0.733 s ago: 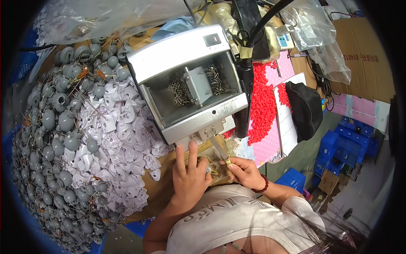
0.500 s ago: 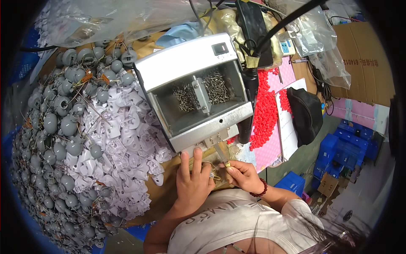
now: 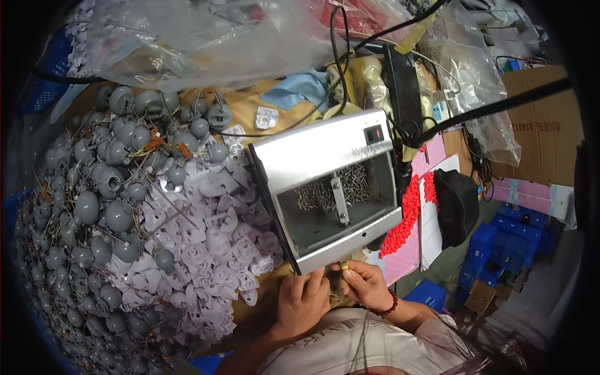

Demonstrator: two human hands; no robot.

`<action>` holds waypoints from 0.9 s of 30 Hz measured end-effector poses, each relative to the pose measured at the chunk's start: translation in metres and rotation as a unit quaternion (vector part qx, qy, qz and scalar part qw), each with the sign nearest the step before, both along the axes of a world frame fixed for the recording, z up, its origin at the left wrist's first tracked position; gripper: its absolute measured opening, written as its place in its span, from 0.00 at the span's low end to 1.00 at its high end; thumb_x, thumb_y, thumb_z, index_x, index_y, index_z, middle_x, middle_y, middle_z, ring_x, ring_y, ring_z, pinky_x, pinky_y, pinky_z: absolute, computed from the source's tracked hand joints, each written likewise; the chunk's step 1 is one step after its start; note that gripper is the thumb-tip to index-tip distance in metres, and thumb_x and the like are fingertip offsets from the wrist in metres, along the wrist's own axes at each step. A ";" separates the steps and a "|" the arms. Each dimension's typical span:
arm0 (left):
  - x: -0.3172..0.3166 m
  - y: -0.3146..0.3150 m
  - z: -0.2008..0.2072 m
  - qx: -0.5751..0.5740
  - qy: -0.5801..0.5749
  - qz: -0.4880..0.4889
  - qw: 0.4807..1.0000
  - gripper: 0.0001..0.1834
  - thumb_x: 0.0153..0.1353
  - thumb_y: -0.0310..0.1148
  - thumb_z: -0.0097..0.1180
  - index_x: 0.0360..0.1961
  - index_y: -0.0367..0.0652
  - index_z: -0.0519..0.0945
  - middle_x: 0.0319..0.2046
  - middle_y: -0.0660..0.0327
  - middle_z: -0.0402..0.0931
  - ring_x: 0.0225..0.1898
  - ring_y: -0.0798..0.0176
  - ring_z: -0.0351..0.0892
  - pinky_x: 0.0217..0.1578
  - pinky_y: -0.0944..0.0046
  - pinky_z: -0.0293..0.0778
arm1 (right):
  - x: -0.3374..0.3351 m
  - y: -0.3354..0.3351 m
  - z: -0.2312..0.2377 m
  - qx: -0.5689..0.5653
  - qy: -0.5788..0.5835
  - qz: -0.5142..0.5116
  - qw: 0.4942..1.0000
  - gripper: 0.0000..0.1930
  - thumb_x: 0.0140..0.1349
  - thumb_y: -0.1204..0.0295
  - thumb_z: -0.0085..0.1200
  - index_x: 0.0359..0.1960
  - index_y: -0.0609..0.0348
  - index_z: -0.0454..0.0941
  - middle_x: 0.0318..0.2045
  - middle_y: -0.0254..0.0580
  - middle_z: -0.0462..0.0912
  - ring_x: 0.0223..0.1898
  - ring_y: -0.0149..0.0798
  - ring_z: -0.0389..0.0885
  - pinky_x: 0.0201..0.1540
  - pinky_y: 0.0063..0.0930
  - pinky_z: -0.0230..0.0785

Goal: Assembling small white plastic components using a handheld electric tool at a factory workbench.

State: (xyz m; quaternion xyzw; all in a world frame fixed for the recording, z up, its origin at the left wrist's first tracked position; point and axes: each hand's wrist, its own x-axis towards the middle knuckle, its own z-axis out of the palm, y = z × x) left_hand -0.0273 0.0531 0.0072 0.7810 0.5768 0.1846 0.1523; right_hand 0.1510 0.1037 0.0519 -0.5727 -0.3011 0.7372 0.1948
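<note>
My left hand (image 3: 304, 306) is at the front edge of a silver screw feeder (image 3: 319, 150), its fingers bent and their tips partly hidden by the machine. What lies under these fingers I cannot make out. Beside it, my right hand (image 3: 367, 286) pinches a small brass-coloured piece (image 3: 344, 265) between thumb and fingers. A thin yellow wire (image 3: 335, 298) shows between the two hands. The feeder's hopper holds loose metal screws (image 3: 355, 183) on both sides of an upright metal bar (image 3: 340, 199).
Grey round lamp holders (image 3: 119, 215) with wires and white plastic parts (image 3: 206, 231) are heaped on the left. Small red caps (image 3: 406, 215) lie right of the feeder, near a black pouch (image 3: 454, 206). Clear plastic bags (image 3: 206, 44) and a black cable (image 3: 494, 106) cross the back.
The whole view has shifted, so the feeder sits lower and farther right. My left fingers, spread before, are more bent. The metal strip at the feeder's front is now hidden.
</note>
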 end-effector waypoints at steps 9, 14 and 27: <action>0.004 0.001 -0.009 0.038 -0.028 0.020 0.999 0.06 0.53 0.37 0.56 0.32 0.52 0.79 0.66 0.61 0.58 0.71 0.47 0.46 0.46 0.56 0.72 | -0.008 0.000 -0.001 -0.006 0.016 -0.061 0.998 0.14 0.75 0.71 0.47 0.53 0.69 0.77 0.24 0.37 0.78 0.16 0.22 0.61 0.18 0.16 0.51; 0.006 -0.002 -0.011 0.030 -0.048 0.025 0.998 0.04 0.55 0.34 0.55 0.32 0.52 0.79 0.65 0.63 0.59 0.71 0.50 0.45 0.42 0.59 0.72 | -0.009 -0.002 -0.004 -0.017 0.073 -0.104 0.992 0.13 0.74 0.72 0.48 0.52 0.67 0.78 0.24 0.37 0.78 0.16 0.22 0.61 0.18 0.16 0.51; 0.002 0.001 -0.010 0.024 -0.079 0.007 0.997 0.10 0.55 0.33 0.54 0.39 0.50 0.82 0.61 0.61 0.62 0.71 0.50 0.45 0.48 0.60 0.72 | -0.014 -0.005 -0.010 0.045 0.043 -0.077 0.995 0.15 0.75 0.72 0.46 0.57 0.66 0.76 0.23 0.32 0.73 0.20 0.22 0.60 0.23 0.17 0.53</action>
